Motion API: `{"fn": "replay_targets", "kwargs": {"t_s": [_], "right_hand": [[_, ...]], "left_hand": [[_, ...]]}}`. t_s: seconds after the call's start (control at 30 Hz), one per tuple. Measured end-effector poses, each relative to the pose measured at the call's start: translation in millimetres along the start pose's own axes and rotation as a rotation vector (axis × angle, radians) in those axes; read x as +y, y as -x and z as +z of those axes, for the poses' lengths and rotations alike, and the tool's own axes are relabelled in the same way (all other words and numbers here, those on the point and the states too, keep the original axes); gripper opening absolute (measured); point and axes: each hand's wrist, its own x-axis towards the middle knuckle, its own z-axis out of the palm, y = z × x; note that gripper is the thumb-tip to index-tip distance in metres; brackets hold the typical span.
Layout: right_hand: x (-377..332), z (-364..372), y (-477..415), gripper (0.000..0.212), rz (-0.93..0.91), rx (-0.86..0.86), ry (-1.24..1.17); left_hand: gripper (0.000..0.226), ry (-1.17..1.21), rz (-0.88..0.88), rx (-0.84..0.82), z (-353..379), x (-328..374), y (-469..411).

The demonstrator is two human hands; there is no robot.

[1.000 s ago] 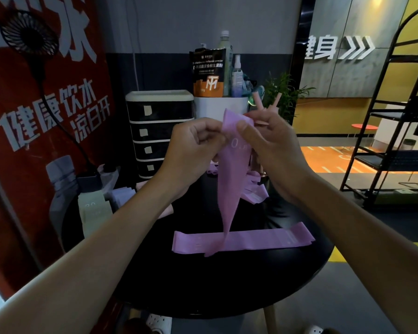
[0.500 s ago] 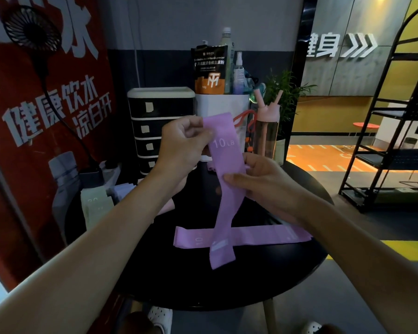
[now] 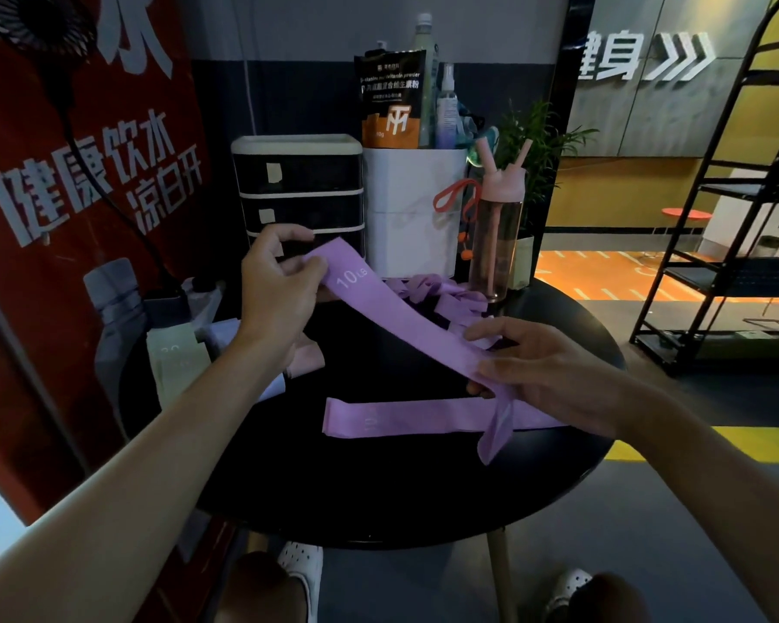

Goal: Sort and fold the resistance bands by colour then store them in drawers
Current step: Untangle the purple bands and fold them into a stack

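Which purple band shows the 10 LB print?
The stretched band held between the left hand and right hand, print near the left-hand end. The flat band on the table and the tangled pile behind show no readable print.

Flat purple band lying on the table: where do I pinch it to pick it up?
Probably its left end, coming from above on the left. The flat band lies straight and bare there, while its right end is hidden behind the right hand and the held band.

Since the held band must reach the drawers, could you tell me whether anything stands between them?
Nothing visible does: the left hand holds one end of the band before the drawers, which look shut.
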Motion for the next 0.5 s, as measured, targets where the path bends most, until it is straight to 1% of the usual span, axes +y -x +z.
{"fn": "replay_targets", "kwargs": {"t_s": [0.07, 0.17, 0.2, 0.27, 0.3, 0.33, 0.37, 0.47, 0.5], "right_hand": [[4, -11, 6, 0.069, 0.017, 0.015, 0.010], [7, -24, 17, 0.059, 0.036, 0.086, 0.033], [8, -28, 21, 0.064, 0.038, 0.114, 0.054], [12, -39, 28, 0.084, 0.037, 0.146, 0.109], [13, -44, 31, 0.089, 0.050, 0.163, 0.136], [15, -48, 33, 0.089, 0.065, 0.183, 0.155], [16, -52, 36, 0.083, 0.080, 0.210, 0.167], [18, -59, 38, 0.038, 0.102, 0.332, 0.196], [21, -62, 36, 0.034, 0.101, 0.383, 0.210]], "left_hand": [[0.022, -0.014, 0.006, 0.002, -5, -7, 4], [0.027, -0.063, 0.004, -0.001, -9, -18, 13], [0.029, -0.087, -0.001, 0.008, -10, -21, 17], [0.029, -0.138, -0.014, 0.029, -14, -26, 23], [0.028, -0.153, -0.027, 0.029, -16, -29, 26], [0.026, -0.148, -0.048, 0.019, -19, -34, 30], [0.025, -0.138, -0.068, 0.007, -21, -38, 33], [0.031, -0.219, -0.029, -0.026, -27, -52, 44], [0.033, -0.271, 0.001, -0.043, -28, -56, 49]]}}
